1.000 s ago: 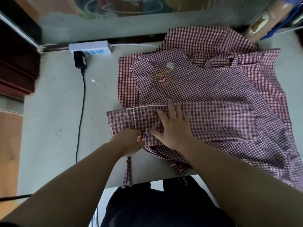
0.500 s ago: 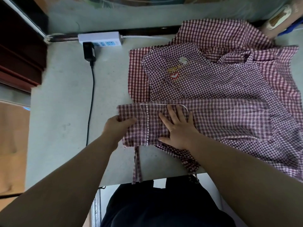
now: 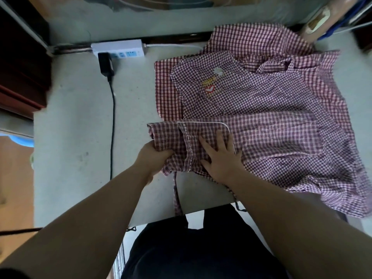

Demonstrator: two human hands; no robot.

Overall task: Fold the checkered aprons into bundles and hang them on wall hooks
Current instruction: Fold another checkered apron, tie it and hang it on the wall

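Note:
A folded red-and-white checkered apron (image 3: 271,135) lies as a long band across the near part of the pale table (image 3: 80,127). My left hand (image 3: 155,158) grips the band's left end, fingers tucked under the cloth. My right hand (image 3: 219,158) lies flat on the band with fingers spread, pressing it down beside a white-trimmed pocket. Under it spread more checkered aprons (image 3: 251,89), the top one bearing a small embroidered daisy and yellow-red badge. A thin apron strap (image 3: 177,196) hangs over the table's front edge.
A white power strip (image 3: 118,48) sits at the table's back edge with a black adapter (image 3: 106,64) plugged in; its black cable (image 3: 112,121) runs down the left of the table. A tan object (image 3: 318,19) leans at the back right. Dark furniture stands at the left.
My left hand moved from under the cloth's near edge to its left end and now curls that end upward. My right hand stayed pressed flat on the band.

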